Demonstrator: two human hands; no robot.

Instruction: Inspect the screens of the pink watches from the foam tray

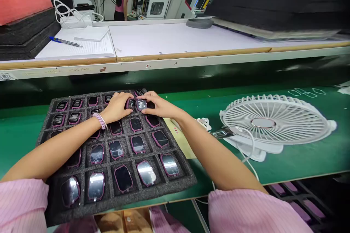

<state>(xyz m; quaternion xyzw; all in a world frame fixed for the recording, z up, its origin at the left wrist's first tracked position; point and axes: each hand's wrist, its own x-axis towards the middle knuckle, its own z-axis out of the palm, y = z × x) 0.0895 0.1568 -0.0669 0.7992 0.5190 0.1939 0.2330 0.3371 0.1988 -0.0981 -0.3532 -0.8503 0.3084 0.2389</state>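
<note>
A dark grey foam tray [175,189] lies on the green bench, its square pockets filled with purple-rimmed smartwatches without straps. Some screens show white text; others are dark or reflect light. Near the tray's far right corner, my left hand [116,107] pinches one smartwatch [131,104] between thumb and fingers. Just beside it, my right hand [160,106] grips another smartwatch [141,105], with text lit on its face. The two watches are side by side, almost touching. Whether either is fully out of its pocket I cannot tell.
A white fan [262,122] lies on the bench at right, cables around it. Yellow paper [182,142] sits beside the tray. The shelf above holds foam stacks [273,11], a pen [65,42], notebook [90,51] and white cable. Another tray is lower right; a person stands behind.
</note>
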